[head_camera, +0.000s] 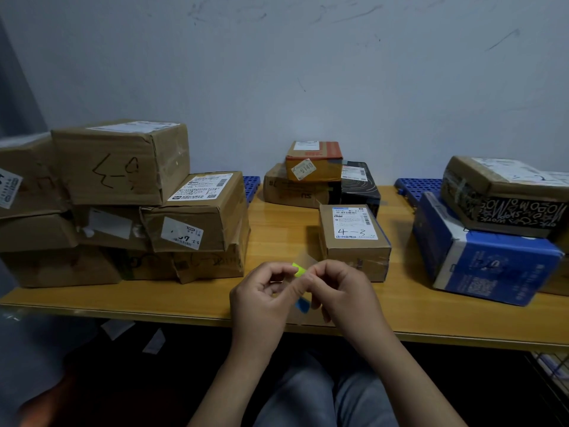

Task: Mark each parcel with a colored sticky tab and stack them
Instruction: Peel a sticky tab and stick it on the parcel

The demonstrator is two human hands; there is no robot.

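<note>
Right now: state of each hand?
Left hand: closed, pinching the sticky-tab sheet.
Right hand: closed, pinching the yellow-green tab on it.

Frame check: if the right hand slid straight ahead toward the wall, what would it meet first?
Probably the small cardboard parcel marked 4-3, just beyond the right hand, which pinches the sticky tabs; depth is unclear.

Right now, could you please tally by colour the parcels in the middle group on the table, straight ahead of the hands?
Brown: 2, the front brown parcel and the back brown parcel
Orange: 1, the orange parcel
Black: 1, the black parcel
Total: 4
</note>
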